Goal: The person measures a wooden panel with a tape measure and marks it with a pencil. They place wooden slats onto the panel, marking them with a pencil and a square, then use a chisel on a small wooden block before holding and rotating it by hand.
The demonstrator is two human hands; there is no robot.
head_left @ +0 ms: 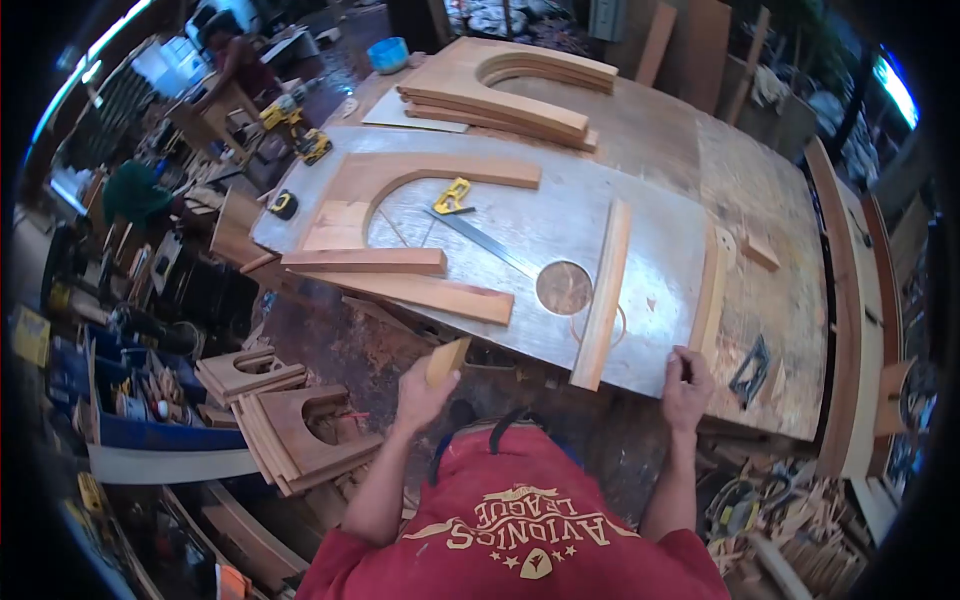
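A short wooden block (447, 362) is in my left hand (424, 395), held just off the front edge of the grey metal-topped table (480, 325). My right hand (687, 392) is at the table's front edge with its fingers curled together, near the lower end of a wooden strip (710, 300); what lies between the fingertips is hidden. Between the hands, a long wooden bar (603, 300) lies across the tabletop beside a round hole (564, 288). To the left lie a U-shaped wooden frame (340, 205), two boards (420, 293) and a yellow-handled square (485, 243).
Stacked curved wooden pieces (500, 110) lie at the back. A yellow drill (313, 146) and tape measure (284, 205) sit at the left. A black tool (749, 372) lies at the right. Cut panels (300, 420) are below left. Two other people (235, 60) are at the far left.
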